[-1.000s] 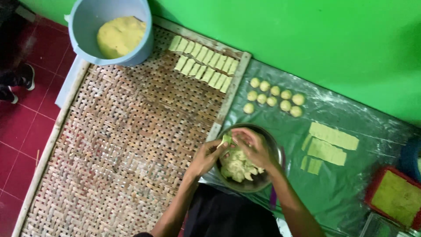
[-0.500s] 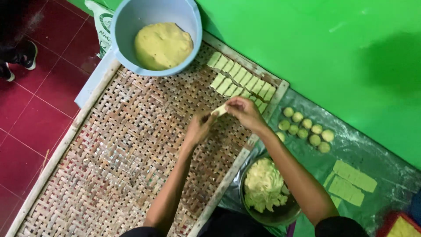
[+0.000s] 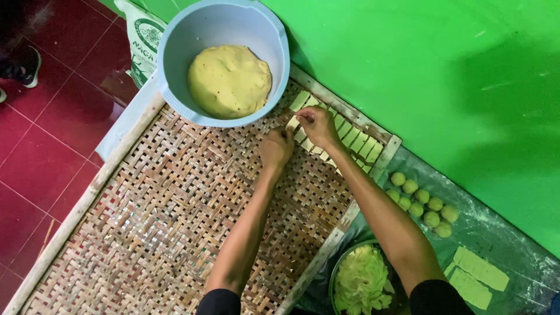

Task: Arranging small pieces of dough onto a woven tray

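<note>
- Moved since half a second earlier: both hands gone further up the woven tray (image 3: 146,233), from mid-tray to the near end of the pastry rows beside the bowl; green bowl no longer under the forearms but down at the bottom edge.
- Left hand (image 3: 276,147): fingers curled together, fingertips pinching the lower end of a pale pastry strip (image 3: 291,123), palm turned down on the tray.
- Right hand (image 3: 318,123): fingers bent and closed on the upper end of the same strip, resting over the two rows of folded pastries (image 3: 350,140).
- Strip held between both hands, just at the left end of the rows, close under the rim of the blue bowl (image 3: 175,58).
- Blue bowl set on the tray's top corner, holding a round lump of yellow dough (image 3: 229,80).
- Printed sack (image 3: 142,41) lying on the red tiled floor (image 3: 35,157) behind the bowl.
- Right of the tray, on a plastic sheet (image 3: 501,233): a cluster of small green dough balls (image 3: 423,204), then flat pale green strips (image 3: 475,277) further down.
- Metal bowl of shredded green filling (image 3: 361,280) at the lower edge, next to the right forearm.
- Green wall (image 3: 437,58) along the top right.
- Dark shoe (image 3: 26,65) at the far left edge.
</note>
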